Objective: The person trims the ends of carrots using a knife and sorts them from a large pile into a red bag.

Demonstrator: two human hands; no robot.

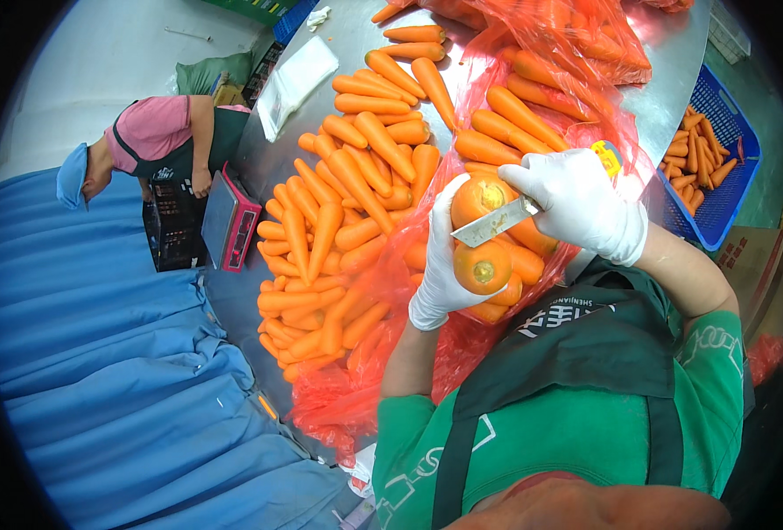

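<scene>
My white-gloved left hand (439, 255) is closed around thick carrots, their stem ends facing up. The upper carrot (471, 199) has a pale cut top, and the lower carrot (491, 281) shows a greenish crown. In my right hand (574, 195), also gloved, is a small knife (491, 224), its blade lying across the gap between these two carrot tops. A yellow and grey piece (607, 159) shows at the far side of that hand; I cannot tell whether it belongs to the knife. Beneath both hands, red plastic bags (448, 358) spread over more carrots.
A big heap of carrots (338, 218) covers the steel table (676, 79) to the left. Beyond lie white plastic bags (299, 83) and a red scale (232, 218). A co-worker (159, 132) holds a black crate (173, 225). At right, a blue basket (739, 192) contains carrots.
</scene>
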